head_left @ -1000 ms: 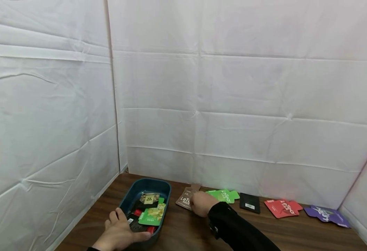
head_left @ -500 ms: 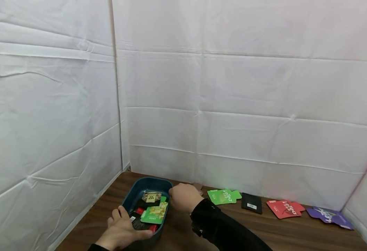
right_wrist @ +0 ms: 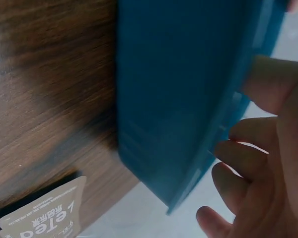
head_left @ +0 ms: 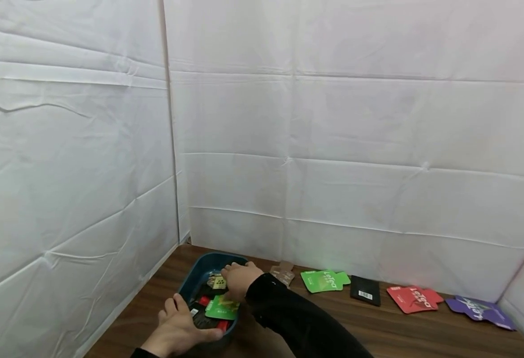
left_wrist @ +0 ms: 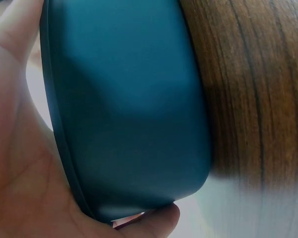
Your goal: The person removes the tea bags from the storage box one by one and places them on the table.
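A deep blue plastic bin (head_left: 196, 276) stands on the wooden table at lower middle of the head view. My left hand (head_left: 176, 325) grips its near end, thumb on the right side and fingers on the left; the left wrist view shows the palm by the bin's wall (left_wrist: 129, 99). Over the right rim reaches my right hand (head_left: 242, 279), its fingers loosely bent and nothing visible in them. Inside lie a green packet (head_left: 220, 309), a black packet with a yellow label (head_left: 219, 283), and dark and red packets partly hidden beneath.
Flat tea packets line the back of the table: brown (head_left: 283, 274), partly behind my right sleeve, then green (head_left: 323, 281), black (head_left: 364, 286), red (head_left: 410, 299) and purple (head_left: 479, 309). White sheeting (head_left: 356, 199) walls the table's back and sides.
My right hand has moved left from the brown packets, over the bin's right rim and into the bin's opening. The left hand keeps its hold on the bin.
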`<move>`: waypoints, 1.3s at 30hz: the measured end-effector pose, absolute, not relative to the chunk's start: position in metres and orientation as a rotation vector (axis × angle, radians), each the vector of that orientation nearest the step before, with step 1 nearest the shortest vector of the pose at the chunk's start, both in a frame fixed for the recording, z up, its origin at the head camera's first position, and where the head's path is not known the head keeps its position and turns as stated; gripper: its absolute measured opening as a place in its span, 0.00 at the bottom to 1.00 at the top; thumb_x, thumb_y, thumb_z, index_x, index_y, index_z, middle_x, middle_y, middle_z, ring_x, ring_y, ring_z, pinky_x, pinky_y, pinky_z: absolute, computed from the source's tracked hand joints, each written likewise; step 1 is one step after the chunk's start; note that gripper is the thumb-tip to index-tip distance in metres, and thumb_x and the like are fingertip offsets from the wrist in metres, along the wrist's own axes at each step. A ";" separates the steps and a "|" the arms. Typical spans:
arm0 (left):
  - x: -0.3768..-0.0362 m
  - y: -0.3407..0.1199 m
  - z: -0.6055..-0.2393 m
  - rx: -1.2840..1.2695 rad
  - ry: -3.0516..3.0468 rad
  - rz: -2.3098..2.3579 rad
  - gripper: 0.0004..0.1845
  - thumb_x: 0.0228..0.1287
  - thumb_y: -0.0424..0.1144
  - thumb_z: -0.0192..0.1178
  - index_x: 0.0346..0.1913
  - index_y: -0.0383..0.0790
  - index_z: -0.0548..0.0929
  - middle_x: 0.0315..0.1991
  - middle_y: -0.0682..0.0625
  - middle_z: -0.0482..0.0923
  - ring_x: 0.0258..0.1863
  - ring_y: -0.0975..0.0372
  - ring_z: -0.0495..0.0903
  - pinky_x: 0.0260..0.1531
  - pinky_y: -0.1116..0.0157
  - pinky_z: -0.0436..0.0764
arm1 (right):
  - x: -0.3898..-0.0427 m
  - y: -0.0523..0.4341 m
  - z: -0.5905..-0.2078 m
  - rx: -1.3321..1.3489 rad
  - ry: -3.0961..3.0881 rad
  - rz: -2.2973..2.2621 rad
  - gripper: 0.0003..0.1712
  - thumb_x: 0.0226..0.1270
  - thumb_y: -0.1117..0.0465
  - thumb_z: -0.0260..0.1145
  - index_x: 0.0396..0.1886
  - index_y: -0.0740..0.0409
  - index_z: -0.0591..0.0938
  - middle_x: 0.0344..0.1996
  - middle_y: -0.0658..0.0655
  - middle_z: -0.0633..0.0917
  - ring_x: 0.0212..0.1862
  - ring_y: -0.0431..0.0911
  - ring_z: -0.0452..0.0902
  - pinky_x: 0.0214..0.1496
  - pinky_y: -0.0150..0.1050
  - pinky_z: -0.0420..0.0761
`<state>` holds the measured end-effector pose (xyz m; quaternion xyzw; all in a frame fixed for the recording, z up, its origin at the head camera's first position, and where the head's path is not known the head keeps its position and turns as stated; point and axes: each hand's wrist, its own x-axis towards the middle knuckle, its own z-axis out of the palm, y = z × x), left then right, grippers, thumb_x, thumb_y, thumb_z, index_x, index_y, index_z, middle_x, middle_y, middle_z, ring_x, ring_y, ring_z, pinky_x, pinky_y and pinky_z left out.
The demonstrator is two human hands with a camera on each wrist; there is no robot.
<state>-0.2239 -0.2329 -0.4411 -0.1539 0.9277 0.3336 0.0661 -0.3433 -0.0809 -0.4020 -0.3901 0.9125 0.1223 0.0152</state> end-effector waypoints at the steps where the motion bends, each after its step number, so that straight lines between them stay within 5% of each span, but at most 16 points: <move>1: -0.224 -0.233 -0.441 -0.460 2.797 1.011 0.84 0.30 0.74 0.75 0.70 0.11 0.40 0.65 0.18 0.40 0.64 0.23 0.42 0.60 0.33 0.58 | -0.342 -0.083 -0.402 -1.181 2.822 0.401 0.38 0.72 0.39 0.60 0.77 0.46 0.64 0.74 0.47 0.63 0.75 0.42 0.53 0.72 0.45 0.56; 8: -0.224 -0.234 -0.442 -0.455 2.796 1.017 0.84 0.30 0.74 0.76 0.70 0.11 0.40 0.65 0.18 0.41 0.64 0.22 0.41 0.59 0.32 0.58 | -0.345 -0.091 -0.408 -1.135 2.737 0.496 0.39 0.75 0.35 0.52 0.78 0.44 0.61 0.76 0.47 0.60 0.76 0.42 0.49 0.74 0.48 0.49; 12: -0.226 -0.231 -0.443 -0.480 2.792 0.993 0.85 0.27 0.75 0.75 0.70 0.12 0.41 0.65 0.19 0.43 0.64 0.24 0.44 0.60 0.33 0.59 | -0.347 -0.092 -0.410 -1.083 2.712 0.472 0.33 0.75 0.34 0.52 0.73 0.42 0.70 0.73 0.45 0.66 0.74 0.42 0.55 0.74 0.51 0.51; 19: -0.226 -0.229 -0.444 -0.508 2.787 0.973 0.87 0.23 0.76 0.75 0.71 0.12 0.42 0.65 0.19 0.44 0.65 0.25 0.46 0.59 0.33 0.61 | -0.354 -0.093 -0.421 -1.185 2.739 0.252 0.22 0.69 0.40 0.65 0.57 0.43 0.82 0.44 0.42 0.83 0.49 0.40 0.77 0.66 0.49 0.63; 25: -0.227 -0.234 -0.440 -0.506 2.781 0.994 0.85 0.27 0.75 0.75 0.71 0.13 0.42 0.64 0.21 0.44 0.62 0.27 0.49 0.58 0.33 0.62 | -0.346 -0.101 -0.414 -1.350 2.777 0.335 0.09 0.68 0.46 0.69 0.35 0.44 0.84 0.25 0.42 0.78 0.28 0.38 0.70 0.46 0.39 0.71; 29: -0.228 -0.233 -0.440 -0.509 2.785 0.998 0.85 0.26 0.75 0.76 0.71 0.14 0.42 0.63 0.21 0.45 0.61 0.28 0.50 0.58 0.33 0.62 | -0.341 -0.101 -0.415 -1.456 2.778 0.485 0.14 0.72 0.50 0.65 0.24 0.43 0.80 0.21 0.43 0.75 0.25 0.39 0.67 0.40 0.36 0.71; 39: -0.223 -0.233 -0.440 -0.463 2.803 0.988 0.85 0.29 0.75 0.75 0.70 0.11 0.39 0.65 0.18 0.41 0.63 0.24 0.46 0.58 0.33 0.61 | -0.332 -0.096 -0.408 -1.574 2.669 0.475 0.14 0.75 0.54 0.63 0.24 0.43 0.80 0.21 0.42 0.74 0.24 0.38 0.66 0.29 0.33 0.69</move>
